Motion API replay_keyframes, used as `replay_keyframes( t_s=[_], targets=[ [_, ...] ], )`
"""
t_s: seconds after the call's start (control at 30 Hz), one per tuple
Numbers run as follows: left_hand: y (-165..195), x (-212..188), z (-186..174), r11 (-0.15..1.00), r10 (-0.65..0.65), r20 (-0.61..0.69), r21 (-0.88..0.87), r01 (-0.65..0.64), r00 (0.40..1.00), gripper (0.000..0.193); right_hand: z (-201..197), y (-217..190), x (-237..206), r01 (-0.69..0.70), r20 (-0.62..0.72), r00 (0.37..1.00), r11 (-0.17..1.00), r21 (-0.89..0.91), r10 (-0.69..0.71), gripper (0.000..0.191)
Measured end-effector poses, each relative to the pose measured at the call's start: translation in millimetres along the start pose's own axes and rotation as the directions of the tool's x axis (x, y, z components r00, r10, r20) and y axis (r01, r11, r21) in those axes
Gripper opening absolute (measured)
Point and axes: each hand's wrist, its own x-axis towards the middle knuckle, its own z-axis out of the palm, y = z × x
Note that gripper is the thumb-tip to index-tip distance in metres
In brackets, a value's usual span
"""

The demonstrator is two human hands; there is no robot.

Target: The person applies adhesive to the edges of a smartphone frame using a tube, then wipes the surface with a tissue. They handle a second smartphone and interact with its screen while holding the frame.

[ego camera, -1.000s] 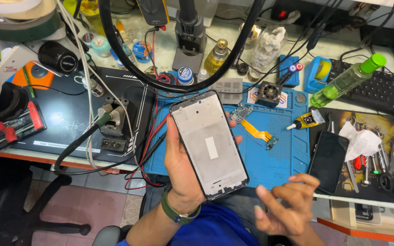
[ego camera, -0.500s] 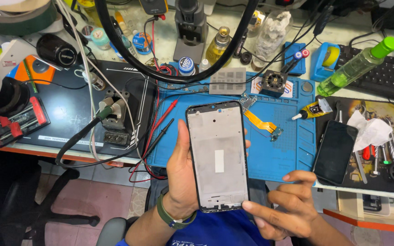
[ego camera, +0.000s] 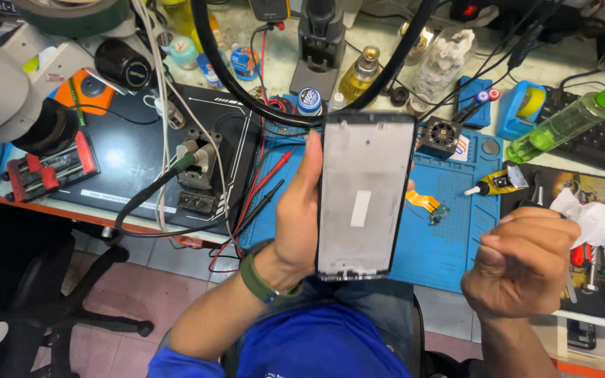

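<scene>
My left hand (ego camera: 295,224) holds a phone middle frame (ego camera: 364,196) upright above the desk's front edge. Its pale grey inner side faces me, with a black rim and a small white strip in the centre. My thumb lies along its left edge. A green watch band (ego camera: 260,280) is on that wrist. My right hand (ego camera: 523,262) hovers to the right of the frame, fingers curled into a loose fist and apart from it. I see nothing between those fingers. An orange flex cable (ego camera: 425,203) lies on the blue work mat (ego camera: 449,238) between the two hands.
A black heating mat (ego camera: 127,161) with a small clamp block (ego camera: 197,171) sits on the left. A microscope (ego camera: 8,105) is at far left. Bottles, a glue tube (ego camera: 491,185), a green spray bottle (ego camera: 568,122), a white tissue (ego camera: 593,217) and screwdrivers crowd the back and right. Red and black probe leads (ego camera: 260,192) trail beside my left hand.
My left hand has raised the phone frame and turned it upright. My right hand left the frame's lower edge, moved right and closed into a fist. The view shifted closer.
</scene>
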Motion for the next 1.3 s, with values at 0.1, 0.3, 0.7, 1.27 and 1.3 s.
replay_keyframes(
  t_s=[0.1,0.3,0.7,1.27,1.3],
  targets=[
    [16,16,1,0.985,0.079,0.026,0.150,-0.082,0.997,0.076,10,7,-14,-0.069,-0.059,0.995,0.993,0.098,0.075,0.024],
    [2,-3,-5,0.971,0.239,-0.030,-0.023,-0.239,0.971,0.083,28,12,-35,-0.153,-0.146,0.969,0.949,0.275,0.198,0.032],
    [-44,-45,-41,0.797,0.597,-0.239,0.067,-0.601,0.766,0.085,46,-47,-39,0.193,0.399,0.908,0.973,-0.123,-0.130,0.066],
    [-61,-71,-35,0.750,0.660,-0.262,0.186,-0.635,0.704,0.090,70,-57,-18,0.295,0.431,0.878,0.944,-0.146,-0.208,0.079],
    [-62,-71,-34,0.745,0.667,-0.230,0.198,-0.637,0.709,0.091,71,-57,-17,0.302,0.435,0.876,0.941,-0.155,-0.210,0.080]
  ],
)
